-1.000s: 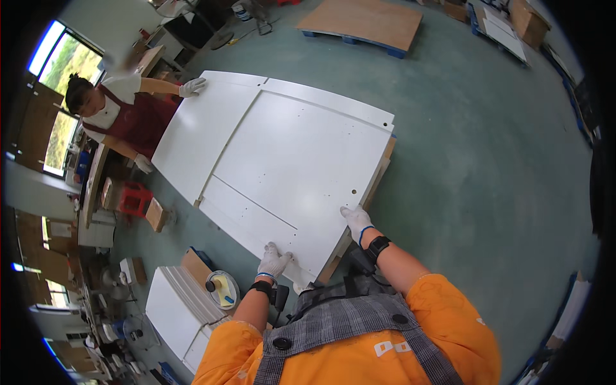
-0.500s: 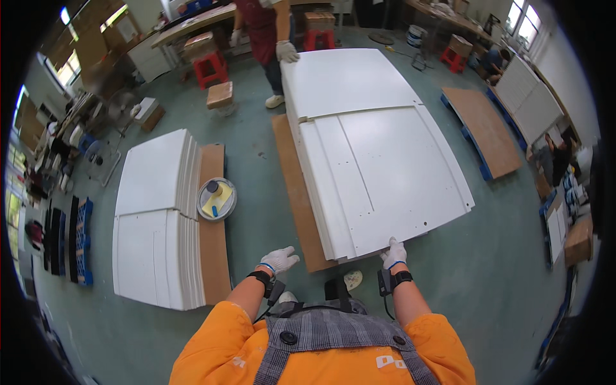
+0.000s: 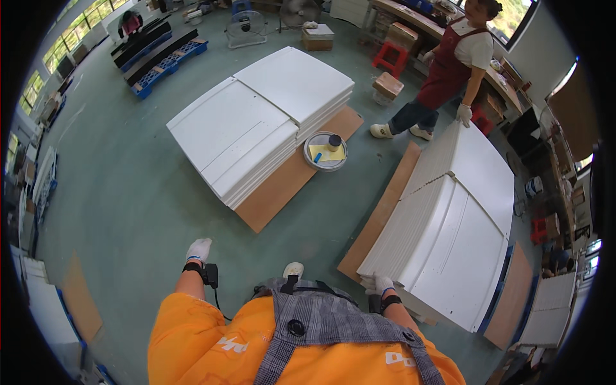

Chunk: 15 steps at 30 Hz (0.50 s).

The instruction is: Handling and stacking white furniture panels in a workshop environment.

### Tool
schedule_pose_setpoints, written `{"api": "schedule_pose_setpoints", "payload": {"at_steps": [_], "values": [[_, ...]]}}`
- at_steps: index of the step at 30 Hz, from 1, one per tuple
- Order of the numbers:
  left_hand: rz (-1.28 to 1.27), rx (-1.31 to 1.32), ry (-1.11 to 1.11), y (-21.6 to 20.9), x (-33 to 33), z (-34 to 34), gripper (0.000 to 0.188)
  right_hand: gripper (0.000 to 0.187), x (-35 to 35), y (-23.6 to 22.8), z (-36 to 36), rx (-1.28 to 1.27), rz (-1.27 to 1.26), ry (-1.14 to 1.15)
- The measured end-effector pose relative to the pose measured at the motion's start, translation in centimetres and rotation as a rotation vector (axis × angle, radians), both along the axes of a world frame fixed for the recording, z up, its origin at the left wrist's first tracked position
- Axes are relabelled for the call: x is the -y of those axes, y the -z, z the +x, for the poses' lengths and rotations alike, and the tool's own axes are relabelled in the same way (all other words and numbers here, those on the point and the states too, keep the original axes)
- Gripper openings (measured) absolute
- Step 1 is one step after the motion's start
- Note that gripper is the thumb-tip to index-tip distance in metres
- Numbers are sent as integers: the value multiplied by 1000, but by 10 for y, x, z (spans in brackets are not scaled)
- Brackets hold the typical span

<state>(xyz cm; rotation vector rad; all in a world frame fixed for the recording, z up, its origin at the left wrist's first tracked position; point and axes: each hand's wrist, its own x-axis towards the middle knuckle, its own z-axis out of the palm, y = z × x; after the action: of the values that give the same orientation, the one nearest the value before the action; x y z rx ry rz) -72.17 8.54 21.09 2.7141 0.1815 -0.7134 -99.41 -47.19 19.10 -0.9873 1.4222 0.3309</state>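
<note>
My right hand (image 3: 384, 284), in a white glove, is at the near corner of the right stack of white panels (image 3: 471, 247). Its fingers close on the edge of a panel there, partly hidden by the corner. Out over the floor at the left, my gloved left hand (image 3: 199, 249) holds nothing, its fingers loosely stretched. At the far end of the same stack, a co-worker in a dark red apron (image 3: 449, 54) rests a gloved hand (image 3: 464, 114) on the panels.
Another stack of white panels (image 3: 256, 122) lies on a brown board (image 3: 260, 218). On that board's far part stands a round tub (image 3: 330, 166) with a dark jar and yellow sheet on top. Floor fans (image 3: 246, 27), a red stool (image 3: 391, 59) and blue pallets (image 3: 168, 67) stand farther off.
My view has swung left, so both stacks appear farther right. My left hand has moved away to the left. The right hand stays at the stack's near corner.
</note>
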Motion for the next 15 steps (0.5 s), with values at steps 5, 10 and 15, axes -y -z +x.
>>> {"api": "schedule_pose_setpoints", "payload": {"at_steps": [5,10,15], "values": [[-68,-80,-144,29,-24,-101,52,25,24,7,76,308,-114,-407],[-25,-359,46,43,-39,-191,50,24,-16,12,120,260,-152,-547],[-64,-307,-192,29,-61,-206,49,35,-83,30,86,178,10,-776]]}}
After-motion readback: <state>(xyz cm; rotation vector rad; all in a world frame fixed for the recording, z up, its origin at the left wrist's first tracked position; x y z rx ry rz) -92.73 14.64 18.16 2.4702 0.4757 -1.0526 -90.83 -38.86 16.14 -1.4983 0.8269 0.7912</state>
